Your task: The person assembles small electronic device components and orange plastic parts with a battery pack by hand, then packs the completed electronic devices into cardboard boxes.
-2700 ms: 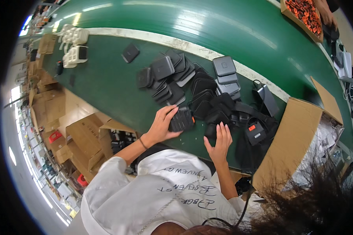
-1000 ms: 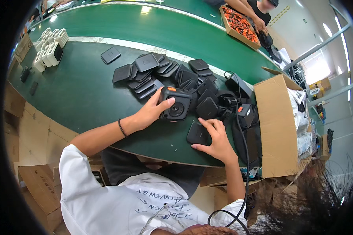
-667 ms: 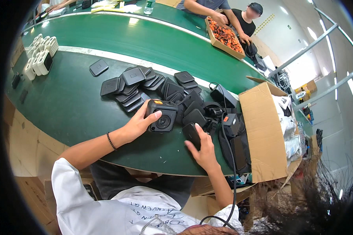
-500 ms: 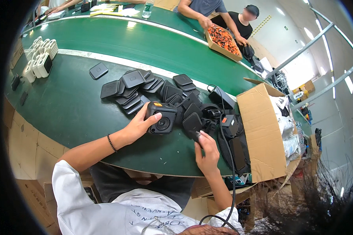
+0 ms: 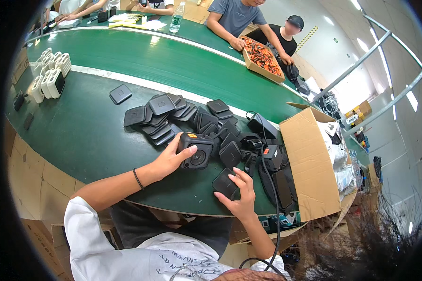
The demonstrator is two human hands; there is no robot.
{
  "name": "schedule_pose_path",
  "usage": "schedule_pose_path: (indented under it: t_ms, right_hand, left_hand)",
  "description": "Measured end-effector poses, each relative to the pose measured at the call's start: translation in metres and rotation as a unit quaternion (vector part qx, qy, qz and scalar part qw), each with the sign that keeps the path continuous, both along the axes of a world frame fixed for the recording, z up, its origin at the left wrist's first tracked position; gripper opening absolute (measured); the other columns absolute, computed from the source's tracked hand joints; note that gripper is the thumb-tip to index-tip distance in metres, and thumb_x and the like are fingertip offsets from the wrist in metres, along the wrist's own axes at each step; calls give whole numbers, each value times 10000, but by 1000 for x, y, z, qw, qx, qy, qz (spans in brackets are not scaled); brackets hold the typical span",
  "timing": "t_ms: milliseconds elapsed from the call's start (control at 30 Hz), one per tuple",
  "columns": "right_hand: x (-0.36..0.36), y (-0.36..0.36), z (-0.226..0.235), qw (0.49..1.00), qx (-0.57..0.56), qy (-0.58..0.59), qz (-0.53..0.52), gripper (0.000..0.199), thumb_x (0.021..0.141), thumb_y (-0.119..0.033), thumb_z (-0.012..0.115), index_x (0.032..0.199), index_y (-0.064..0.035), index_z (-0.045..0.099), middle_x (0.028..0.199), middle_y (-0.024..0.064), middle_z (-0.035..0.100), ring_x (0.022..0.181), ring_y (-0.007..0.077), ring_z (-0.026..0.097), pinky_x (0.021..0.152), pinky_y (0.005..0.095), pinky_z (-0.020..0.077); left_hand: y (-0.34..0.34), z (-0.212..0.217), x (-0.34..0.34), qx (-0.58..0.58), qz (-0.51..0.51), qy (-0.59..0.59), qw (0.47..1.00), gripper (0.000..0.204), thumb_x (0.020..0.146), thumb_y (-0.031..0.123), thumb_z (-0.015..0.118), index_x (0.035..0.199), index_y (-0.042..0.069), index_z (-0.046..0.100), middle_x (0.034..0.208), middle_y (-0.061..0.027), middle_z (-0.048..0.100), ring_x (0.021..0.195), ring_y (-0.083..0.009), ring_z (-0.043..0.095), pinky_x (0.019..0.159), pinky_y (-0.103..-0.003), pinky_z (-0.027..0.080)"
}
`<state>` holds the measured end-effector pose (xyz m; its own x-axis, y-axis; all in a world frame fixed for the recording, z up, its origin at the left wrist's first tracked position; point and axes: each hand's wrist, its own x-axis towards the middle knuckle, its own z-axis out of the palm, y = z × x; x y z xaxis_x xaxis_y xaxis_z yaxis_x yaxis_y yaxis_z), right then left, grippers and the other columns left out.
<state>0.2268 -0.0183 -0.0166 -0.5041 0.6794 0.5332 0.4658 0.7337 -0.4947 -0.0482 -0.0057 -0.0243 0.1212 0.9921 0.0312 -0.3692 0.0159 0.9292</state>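
My left hand [image 5: 171,159] grips a black boxy device with a round lens-like front [image 5: 198,158] and an orange sticker on top, held just above the table. Thumb and fingers of my right hand [image 5: 241,194] are round the edges of a flat black square cover [image 5: 225,182] with rounded corners, close to the table's near edge. Beyond both hands lies a loose pile of similar black square covers [image 5: 162,105], stacked and overlapping. One more black cover [image 5: 121,94] lies apart at the pile's far left.
White devices [image 5: 51,79] stand at the far left. On the right are a cardboard box [image 5: 312,164] of white bags, black gear and a black cable [image 5: 276,225]. Across the green table [image 5: 126,51], a person handles a shallow box of orange-and-black parts [image 5: 265,58] beside another person.
My right hand has drawn back from the pile toward the near edge, now with a black square cover in its fingers. My left hand still holds the boxy device.
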Motion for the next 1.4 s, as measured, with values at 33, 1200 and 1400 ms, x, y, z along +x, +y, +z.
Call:
schedule_pose_path:
  t_ms: [33,1200,1400]
  right_hand:
    - [-1,-2,2,1000,-6,6,-7,590,717,-159,878,1234,-46,619,1353,183,546,1228,363,550,1001,441,476]
    - [-83,68,21,886,-321,329,54,392,917,-21,706,1292,5,597,1046,31,608,935,79,609,815,218,508]
    - [-86,60,19,869,-354,341,52,337,902,-8,720,1221,1,612,954,34,677,861,69,629,770,202,501]
  left_hand:
    - [-1,0,0,1,0,-3,1000,483,990,308,637,1338,54,419,1186,-55,564,1111,-111,535,976,-289,441]
    - [-2,1,0,-10,60,-81,995,475,1053,363,466,1461,201,284,1351,-83,439,1224,-171,477,898,-315,500]
    - [-4,2,1,12,45,-35,998,496,1053,338,466,1474,157,276,1353,-104,439,1240,-180,456,978,-324,456]
